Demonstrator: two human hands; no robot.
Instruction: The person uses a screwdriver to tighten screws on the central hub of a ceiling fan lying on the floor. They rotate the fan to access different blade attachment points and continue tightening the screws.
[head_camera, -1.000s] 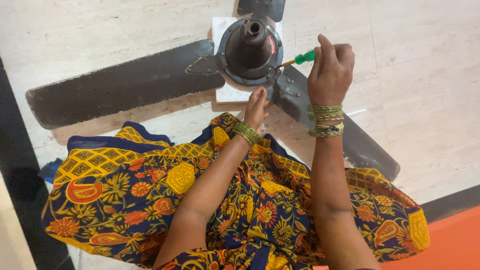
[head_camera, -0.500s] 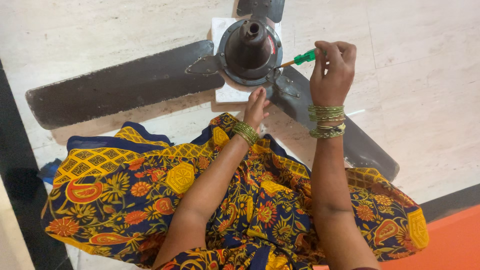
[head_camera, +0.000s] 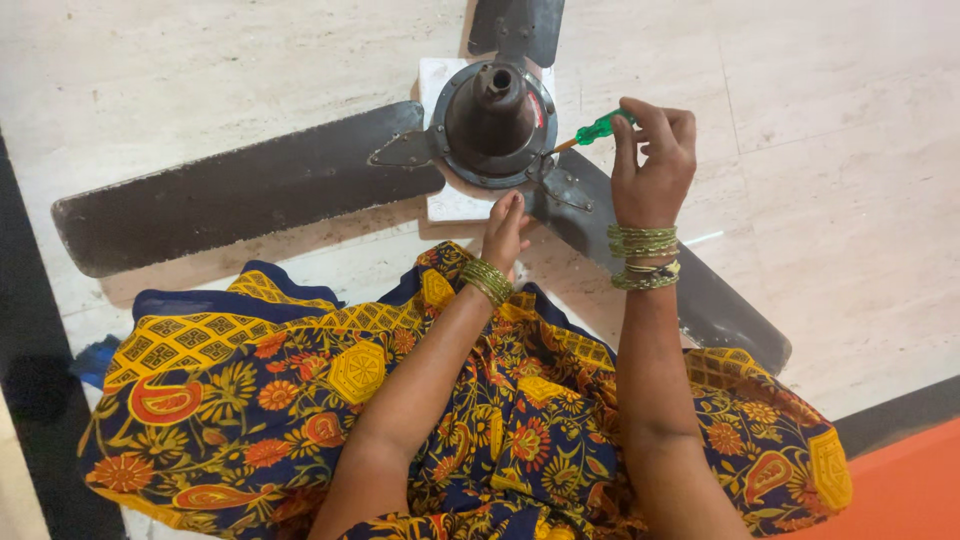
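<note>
A dark brown ceiling fan lies on the pale stone floor, its round motor hub resting on a white block. My right hand grips a green-handled screwdriver, whose tip meets the hub's right rim near a blade bracket. My left hand rests with fingers against the hub's lower edge, holding nothing. Both wrists carry green and gold bangles. One long blade stretches to the left, another runs lower right under my right forearm.
A third blade points away at the top edge. My lap is covered by blue and yellow flower-patterned cloth. A black floor strip runs down the left, and an orange surface sits at the lower right.
My right hand has shifted slightly on the screwdriver handle, fingers regripping. The fan and my left hand stay where they were.
</note>
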